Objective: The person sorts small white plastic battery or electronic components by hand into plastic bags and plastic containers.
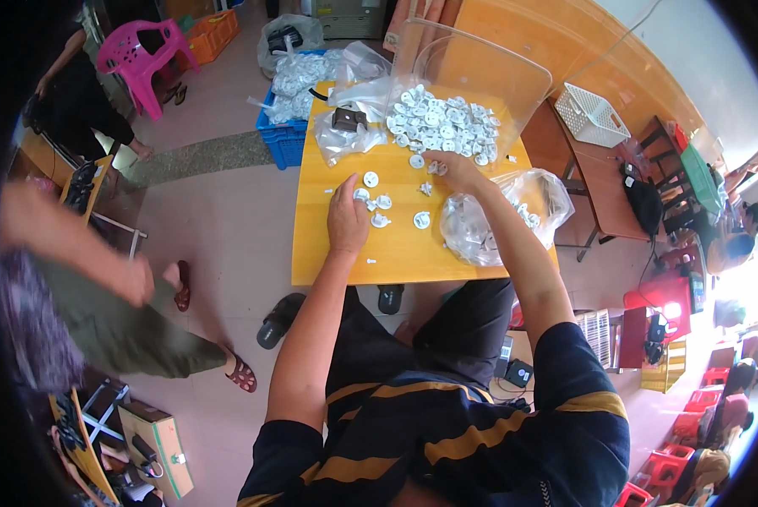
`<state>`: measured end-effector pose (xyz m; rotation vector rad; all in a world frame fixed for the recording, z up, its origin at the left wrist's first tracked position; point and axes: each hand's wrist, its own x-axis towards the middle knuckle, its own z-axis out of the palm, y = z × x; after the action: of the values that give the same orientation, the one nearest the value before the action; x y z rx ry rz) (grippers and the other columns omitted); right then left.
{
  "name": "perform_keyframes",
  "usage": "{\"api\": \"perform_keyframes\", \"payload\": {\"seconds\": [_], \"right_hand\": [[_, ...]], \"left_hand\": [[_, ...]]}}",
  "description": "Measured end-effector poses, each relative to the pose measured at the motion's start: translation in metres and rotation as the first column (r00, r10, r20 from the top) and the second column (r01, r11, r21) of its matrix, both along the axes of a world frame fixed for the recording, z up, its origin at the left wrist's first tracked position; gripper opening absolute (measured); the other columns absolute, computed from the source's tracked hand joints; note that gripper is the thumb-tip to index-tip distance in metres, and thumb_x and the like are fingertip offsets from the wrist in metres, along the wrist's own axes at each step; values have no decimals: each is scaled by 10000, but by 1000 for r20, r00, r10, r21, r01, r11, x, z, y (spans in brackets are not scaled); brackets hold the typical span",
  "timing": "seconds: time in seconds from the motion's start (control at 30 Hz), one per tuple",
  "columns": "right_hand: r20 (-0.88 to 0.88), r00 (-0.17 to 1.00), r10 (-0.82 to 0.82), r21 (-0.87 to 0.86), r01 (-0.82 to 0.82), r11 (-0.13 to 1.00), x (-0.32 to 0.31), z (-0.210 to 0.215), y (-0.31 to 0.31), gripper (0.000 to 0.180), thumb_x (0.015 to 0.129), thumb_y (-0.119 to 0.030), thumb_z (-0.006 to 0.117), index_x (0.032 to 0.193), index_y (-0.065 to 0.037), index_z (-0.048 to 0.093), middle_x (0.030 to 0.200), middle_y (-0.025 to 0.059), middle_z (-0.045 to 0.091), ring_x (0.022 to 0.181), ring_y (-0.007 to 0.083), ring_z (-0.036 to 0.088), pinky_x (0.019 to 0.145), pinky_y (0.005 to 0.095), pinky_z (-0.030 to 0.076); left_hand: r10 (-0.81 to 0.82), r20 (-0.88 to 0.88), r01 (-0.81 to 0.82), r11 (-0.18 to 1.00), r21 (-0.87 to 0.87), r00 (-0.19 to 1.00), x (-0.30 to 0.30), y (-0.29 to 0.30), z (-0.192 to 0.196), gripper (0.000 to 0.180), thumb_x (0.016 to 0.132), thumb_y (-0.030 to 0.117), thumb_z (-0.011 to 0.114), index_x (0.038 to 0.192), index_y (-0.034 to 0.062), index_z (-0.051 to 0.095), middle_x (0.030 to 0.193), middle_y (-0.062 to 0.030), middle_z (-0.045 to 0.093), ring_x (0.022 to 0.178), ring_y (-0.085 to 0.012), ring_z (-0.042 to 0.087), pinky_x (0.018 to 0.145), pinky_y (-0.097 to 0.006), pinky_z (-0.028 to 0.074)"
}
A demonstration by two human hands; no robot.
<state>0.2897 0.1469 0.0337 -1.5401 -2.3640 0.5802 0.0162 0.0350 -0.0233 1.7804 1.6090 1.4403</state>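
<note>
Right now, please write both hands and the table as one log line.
left hand: beside loose white parts; right hand: at near edge of white pile; clear bag: on yellow table

**Straight down from the wearer's head**

From where I stand, this view belongs to the left of two side-by-side cameras worn on the person's head. It faces steeply down, over the striped shirt and onto the tabletop beyond the lap. It is near enough to take in both hands above the middle, with the forearms running up from below. The lens is a wide fisheye (straight edges bend toward the rim, and the corners go black), so it also catches the floor at left, a pink chair upper left and a bright opening well off at right.
</note>
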Motion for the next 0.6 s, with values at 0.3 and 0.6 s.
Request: {"api": "perform_keyframes", "payload": {"seconds": [0.3,0.6], "right_hand": [[18,999,29,36,-30,999,-7,-9,8,619,814,-32,750,1401,-190,633,1246,154,712,1165,342,665,985,407,530],[107,970,218,159,-233,959,-18,-17,-3,562,817,-36,715,1365,-138,644,1282,199,650,1170,394,641,1003,437,524]], "left_hand": [[7,6,-7,1000,-8,1000,0,-2,2,481,943,71,472,1411,-15,546,1376,-251,610,1288,-409,568,1107,-464,442],[-15,-33,14,1000,-20,999,-1,1,1,513,928,97,525,1430,-10,525,1401,-251,592,1303,-419,554,1120,-467,429]]}}
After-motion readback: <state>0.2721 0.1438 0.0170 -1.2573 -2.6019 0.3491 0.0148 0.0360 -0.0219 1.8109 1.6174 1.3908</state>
